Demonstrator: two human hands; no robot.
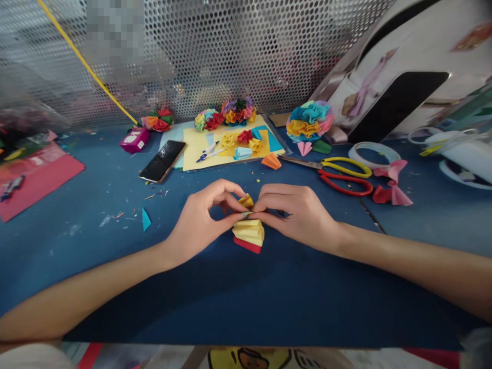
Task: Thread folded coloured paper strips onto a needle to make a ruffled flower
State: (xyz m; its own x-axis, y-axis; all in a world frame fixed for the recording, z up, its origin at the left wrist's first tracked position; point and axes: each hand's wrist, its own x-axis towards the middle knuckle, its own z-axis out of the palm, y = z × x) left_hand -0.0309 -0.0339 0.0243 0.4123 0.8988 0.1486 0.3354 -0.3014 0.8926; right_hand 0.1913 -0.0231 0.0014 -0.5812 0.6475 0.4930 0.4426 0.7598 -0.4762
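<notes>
My left hand (pixel 200 218) and my right hand (pixel 298 212) meet over the middle of the blue table (pixel 238 302). Both pinch a pleated paper fan piece (pixel 249 233), yellow with a red layer under it. The fingertips of both hands close on its narrow top end, where another small yellow fold (pixel 246 201) sticks up between them. The fan's wide end points toward me and rests near the table surface.
Behind the hands lie yellow-and-red scissors (pixel 342 174), a black phone (pixel 163 160), a yellow sheet (pixel 226 146) with small paper flowers, finished multicoloured paper flowers (pixel 309 120), a tape roll (pixel 374 154), pink paper pieces (pixel 392 184), a red sheet (pixel 34 179). A perforated metal screen (pixel 230 51) closes the back.
</notes>
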